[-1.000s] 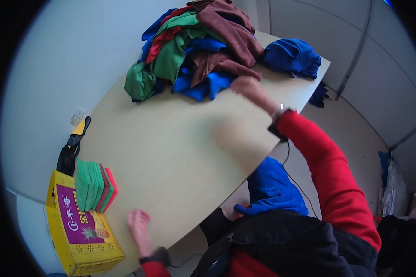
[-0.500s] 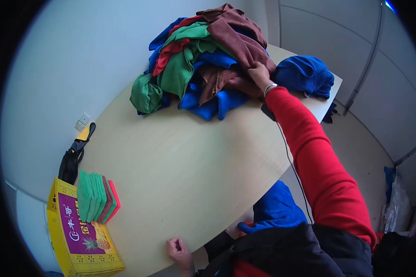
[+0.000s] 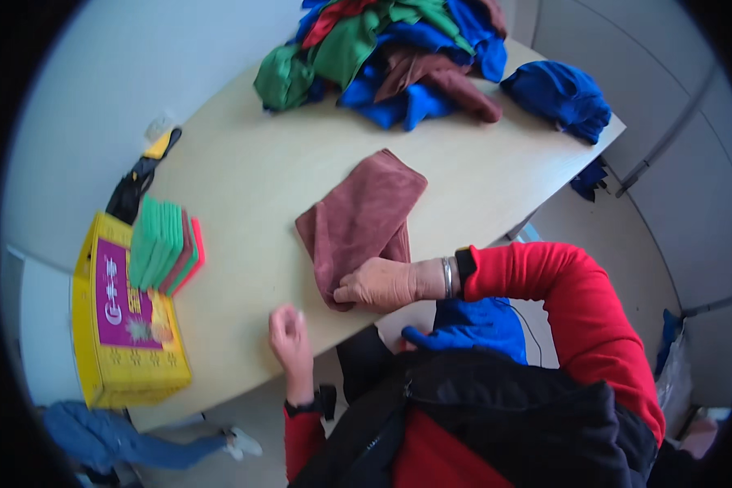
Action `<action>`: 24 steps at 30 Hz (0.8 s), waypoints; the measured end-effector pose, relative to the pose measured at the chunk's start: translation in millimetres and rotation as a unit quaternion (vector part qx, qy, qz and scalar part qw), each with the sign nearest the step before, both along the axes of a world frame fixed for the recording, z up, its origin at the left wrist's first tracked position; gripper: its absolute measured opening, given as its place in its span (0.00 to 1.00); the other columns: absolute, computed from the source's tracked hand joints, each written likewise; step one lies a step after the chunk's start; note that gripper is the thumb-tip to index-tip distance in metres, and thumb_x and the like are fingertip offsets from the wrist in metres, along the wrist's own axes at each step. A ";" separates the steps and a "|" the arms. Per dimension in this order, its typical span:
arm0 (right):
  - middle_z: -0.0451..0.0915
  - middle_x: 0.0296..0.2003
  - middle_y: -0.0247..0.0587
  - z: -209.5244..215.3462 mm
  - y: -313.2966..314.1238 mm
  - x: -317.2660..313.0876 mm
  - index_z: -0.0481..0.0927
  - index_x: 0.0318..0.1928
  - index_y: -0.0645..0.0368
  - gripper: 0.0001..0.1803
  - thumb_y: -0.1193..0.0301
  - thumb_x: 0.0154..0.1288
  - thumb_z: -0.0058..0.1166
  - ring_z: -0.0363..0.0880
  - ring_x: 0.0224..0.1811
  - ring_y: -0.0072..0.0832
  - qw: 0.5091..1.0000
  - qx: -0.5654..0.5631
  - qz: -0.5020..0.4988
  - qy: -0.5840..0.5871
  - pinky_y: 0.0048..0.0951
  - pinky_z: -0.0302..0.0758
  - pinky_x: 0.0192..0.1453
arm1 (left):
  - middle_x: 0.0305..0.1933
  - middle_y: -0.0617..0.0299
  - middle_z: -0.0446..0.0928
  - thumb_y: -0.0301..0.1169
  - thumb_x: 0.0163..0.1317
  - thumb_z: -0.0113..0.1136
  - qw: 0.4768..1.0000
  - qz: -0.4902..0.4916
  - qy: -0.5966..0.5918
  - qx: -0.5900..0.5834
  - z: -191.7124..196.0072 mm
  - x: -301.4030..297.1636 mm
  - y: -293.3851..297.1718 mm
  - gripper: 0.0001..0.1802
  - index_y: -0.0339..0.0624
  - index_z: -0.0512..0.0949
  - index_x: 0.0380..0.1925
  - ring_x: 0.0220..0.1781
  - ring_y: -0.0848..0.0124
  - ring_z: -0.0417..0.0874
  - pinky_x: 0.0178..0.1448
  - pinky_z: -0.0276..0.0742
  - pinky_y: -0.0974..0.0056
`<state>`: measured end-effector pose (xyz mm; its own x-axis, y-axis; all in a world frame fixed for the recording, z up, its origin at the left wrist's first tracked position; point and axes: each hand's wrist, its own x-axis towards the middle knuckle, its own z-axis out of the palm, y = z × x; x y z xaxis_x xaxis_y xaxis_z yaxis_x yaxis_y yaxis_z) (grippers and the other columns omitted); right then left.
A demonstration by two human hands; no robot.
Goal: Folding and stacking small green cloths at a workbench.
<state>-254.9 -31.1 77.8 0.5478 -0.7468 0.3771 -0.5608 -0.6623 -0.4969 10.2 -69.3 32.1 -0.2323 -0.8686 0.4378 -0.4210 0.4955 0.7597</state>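
Note:
A brown cloth (image 3: 370, 207) lies on the near middle of the table, partly folded over itself with uneven layers. My right hand (image 3: 382, 285) pinches its near edge, close to the table's front edge. To the left of the cloth, my left hand (image 3: 290, 342) hovers by the table edge with its fingers curled in and nothing visible in them. A heap of blue, green, red and brown cloths (image 3: 346, 53) sits at the far side of the table.
A yellow and purple box (image 3: 130, 366) stands at the left, beside a row of folded green, brown and red cloths (image 3: 159, 244). A bundled blue cloth (image 3: 561, 98) rests at the far right corner. Another person's leg (image 3: 171, 449) shows at lower left.
My right hand has brought the brown cloth from the top of the heap to the near part of the table. My left hand has risen slightly, and the view has shifted.

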 end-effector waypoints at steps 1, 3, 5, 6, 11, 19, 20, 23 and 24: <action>0.80 0.33 0.43 -5.5 12.5 16.9 0.78 0.41 0.54 0.09 0.72 0.58 0.52 0.82 0.37 0.45 1.000 0.016 0.006 0.025 0.42 0.78 0.41 | 0.43 0.54 0.77 0.24 0.64 0.61 0.999 -0.009 -0.014 -0.037 8.8 -5.3 -3.7 0.13 0.36 0.76 0.48 0.41 0.68 0.79 0.44 0.77 0.64; 0.80 0.35 0.43 -11.7 38.0 36.6 0.78 0.42 0.54 0.10 0.71 0.58 0.53 0.82 0.39 0.44 0.998 0.045 0.021 0.046 0.42 0.78 0.43 | 0.49 0.54 0.76 0.25 0.64 0.62 0.999 -0.028 -0.021 0.030 33.6 -19.0 -2.4 0.17 0.39 0.74 0.53 0.45 0.65 0.80 0.48 0.78 0.63; 0.77 0.38 0.43 -1.9 55.8 39.6 0.77 0.45 0.56 0.14 0.73 0.56 0.55 0.79 0.43 0.44 0.998 0.006 0.011 0.058 0.41 0.76 0.47 | 0.57 0.54 0.75 0.23 0.62 0.61 0.997 -0.023 -0.076 0.013 44.7 -20.0 -9.3 0.21 0.42 0.74 0.57 0.52 0.58 0.80 0.54 0.78 0.58; 0.75 0.39 0.43 -1.0 62.8 40.3 0.76 0.46 0.58 0.16 0.74 0.55 0.56 0.77 0.45 0.43 0.998 -0.015 0.003 0.064 0.41 0.75 0.48 | 0.60 0.54 0.74 0.21 0.61 0.59 0.989 -0.024 -0.133 -0.062 50.5 -18.8 -15.4 0.24 0.42 0.73 0.58 0.56 0.56 0.78 0.58 0.76 0.56; 0.73 0.40 0.43 -11.0 87.1 36.3 0.76 0.48 0.57 0.19 0.74 0.54 0.56 0.75 0.47 0.41 0.990 -0.004 -0.095 0.105 0.39 0.71 0.53 | 0.67 0.51 0.70 0.11 0.53 0.47 0.940 -0.081 -0.278 -0.181 55.0 -22.5 -63.0 0.37 0.51 0.72 0.64 0.70 0.51 0.68 0.71 0.67 0.53; 0.73 0.38 0.41 -11.9 105.5 32.7 0.76 0.48 0.56 0.18 0.75 0.53 0.56 0.75 0.46 0.41 0.979 -0.025 -0.136 0.150 0.38 0.72 0.52 | 0.62 0.52 0.74 0.13 0.50 0.50 0.867 -0.255 -0.402 -0.147 55.5 -53.2 -108.8 0.26 0.47 0.80 0.48 0.67 0.54 0.71 0.67 0.71 0.57; 0.74 0.38 0.41 -12.7 107.4 27.4 0.77 0.47 0.56 0.17 0.75 0.54 0.56 0.76 0.45 0.40 0.978 -0.028 -0.142 0.151 0.38 0.72 0.51 | 0.61 0.52 0.75 0.13 0.49 0.50 0.850 -0.274 -0.438 -0.100 61.2 -55.1 -107.2 0.23 0.44 0.80 0.44 0.67 0.55 0.71 0.67 0.71 0.58; 0.75 0.37 0.42 -13.4 110.3 10.8 0.77 0.44 0.56 0.14 0.76 0.55 0.57 0.77 0.43 0.41 0.982 -0.026 -0.155 0.105 0.38 0.74 0.49 | 0.59 0.55 0.77 0.14 0.51 0.51 0.859 -0.282 -0.426 -0.040 81.4 -46.5 -111.9 0.15 0.41 0.77 0.37 0.62 0.58 0.76 0.63 0.74 0.60; 0.76 0.36 0.43 -13.4 109.0 4.2 0.78 0.42 0.56 0.12 0.76 0.55 0.57 0.78 0.42 0.41 0.985 -0.021 -0.161 0.059 0.39 0.75 0.48 | 0.57 0.56 0.78 0.15 0.52 0.52 0.862 -0.283 -0.420 -0.009 87.8 -39.3 -115.9 0.11 0.40 0.76 0.34 0.59 0.60 0.78 0.61 0.75 0.62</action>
<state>-250.7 77.9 64.3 0.3262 -0.8744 0.3592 -0.7971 -0.4587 -0.3927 -29.1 -185.2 119.9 -0.8586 -0.5066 -0.0788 -0.5056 0.8110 0.2945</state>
